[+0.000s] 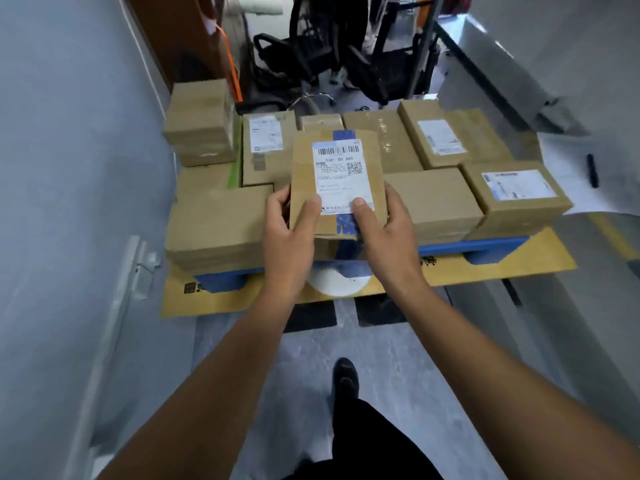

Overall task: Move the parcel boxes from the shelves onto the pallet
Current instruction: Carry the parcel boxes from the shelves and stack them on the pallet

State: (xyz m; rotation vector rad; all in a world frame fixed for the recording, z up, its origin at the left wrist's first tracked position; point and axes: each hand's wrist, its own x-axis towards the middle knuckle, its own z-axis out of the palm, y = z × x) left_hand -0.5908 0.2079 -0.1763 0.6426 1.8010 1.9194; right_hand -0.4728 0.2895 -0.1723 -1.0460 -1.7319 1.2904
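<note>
Thumbs press the label face and fingers curl round the sides. Left hand (289, 233) and right hand (381, 233) grasp the parcel box (337, 181) label-up over the pallet's (474, 245) near edge, probably for placing among the stacked boxes (436, 202).

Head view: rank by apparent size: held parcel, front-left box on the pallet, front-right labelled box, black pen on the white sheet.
1. front-left box and held parcel: look alike; the parcel is nearer the camera, so unranked.
2. front-right labelled box: slightly smaller.
3. black pen: far smallest.
</note>
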